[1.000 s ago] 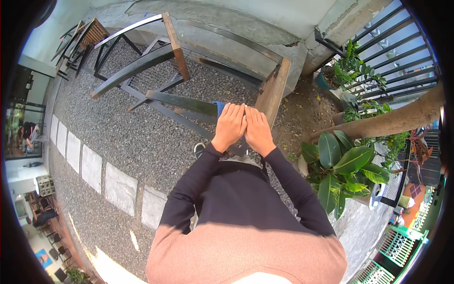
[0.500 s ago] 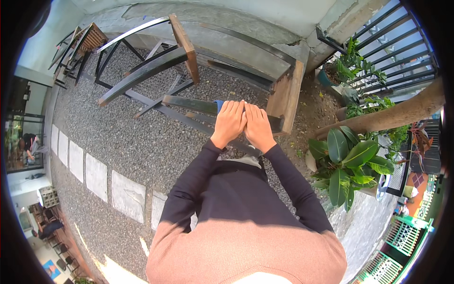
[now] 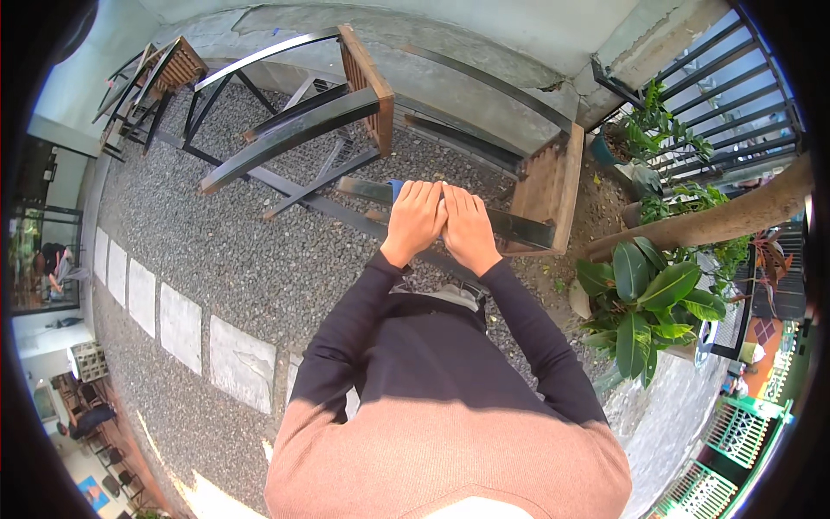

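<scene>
A wooden stool (image 3: 546, 183) with dark legs lies on its side in front of me, its brown slatted seat to the right. My left hand (image 3: 416, 223) and my right hand (image 3: 469, 228) sit side by side, thumbs together, fingers bent over the stool's near dark leg (image 3: 520, 228). At the outer edge of my left hand, a blue sheet (image 3: 396, 188) sticks out against the leg. Most of it is hidden, so whether it is cloth or paper I cannot tell. Beyond my hands the leg's free end points left.
Another overturned stool (image 3: 298, 108) lies beyond on the gravel (image 3: 251, 225), with more furniture (image 3: 169, 78) at the far left. Square pavers (image 3: 180, 336) run along the left. To the right stand a leafy potted plant (image 3: 648, 294), a slanting trunk (image 3: 700, 212) and a barred gate (image 3: 722, 78).
Both hands, with the blue sheet, have slid left along the leg, nearer its free end. The stools and plants have shifted to the right in view.
</scene>
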### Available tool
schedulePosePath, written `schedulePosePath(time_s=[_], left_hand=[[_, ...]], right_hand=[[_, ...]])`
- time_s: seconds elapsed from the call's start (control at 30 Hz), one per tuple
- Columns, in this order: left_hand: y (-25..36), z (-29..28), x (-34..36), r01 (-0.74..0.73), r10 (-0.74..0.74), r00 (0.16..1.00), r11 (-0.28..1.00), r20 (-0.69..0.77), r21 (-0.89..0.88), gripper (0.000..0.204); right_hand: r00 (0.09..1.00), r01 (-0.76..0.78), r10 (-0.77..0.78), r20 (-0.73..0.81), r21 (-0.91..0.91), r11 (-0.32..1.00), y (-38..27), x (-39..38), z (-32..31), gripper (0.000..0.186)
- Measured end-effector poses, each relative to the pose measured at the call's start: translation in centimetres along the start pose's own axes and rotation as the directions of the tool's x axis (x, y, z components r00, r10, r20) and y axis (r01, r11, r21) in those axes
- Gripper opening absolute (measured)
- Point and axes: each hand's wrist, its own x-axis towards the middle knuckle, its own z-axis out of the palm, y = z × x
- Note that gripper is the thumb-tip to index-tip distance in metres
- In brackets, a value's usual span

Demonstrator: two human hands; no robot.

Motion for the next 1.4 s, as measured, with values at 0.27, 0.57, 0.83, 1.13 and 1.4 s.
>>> schedulePosePath(time_s=[0.27, 0.57, 0.83, 1.13, 1.4], left_hand=[[-3.5, -2.8, -0.5, -0.036, 0.036, 0.999, 0.999, -0.005, 0.015, 0.033], [-7.5, -4.5, -1.5, -0.034, 0.036, 0.995, 0.999, -0.091, 0.021, 0.022], [-8.8, -5.1, -2.0, -0.035, 0.037, 0.989, 0.999, -0.141, 0.017, 0.024], [-6.6, -3.9, -2.2, 0.088, -0.079, 0.983, 0.995, -0.168, 0.047, 0.036], [-3.3, -2.5, -1.8, 0.162, -0.146, 0.978, 0.981, -0.15, 0.106, 0.039]], right_hand=[[1.0, 0.001, -0.002, -0.024, -0.004, 1.0, -3.1, 2.6, 1.9, 0.063], [1.0, 0.001, -0.001, -0.016, 0.042, 0.999, -6.2, 5.5, 4.1, 0.057], [0.994, -0.009, 0.008, -0.108, -0.007, 1.0, -7.7, 6.4, 5.2, 0.05], [0.994, -0.02, 0.022, -0.111, 0.024, 1.0, -6.8, 5.8, 4.5, 0.049], [0.995, 0.033, -0.03, -0.094, 0.039, 0.999, -4.4, 4.2, 3.0, 0.05]])
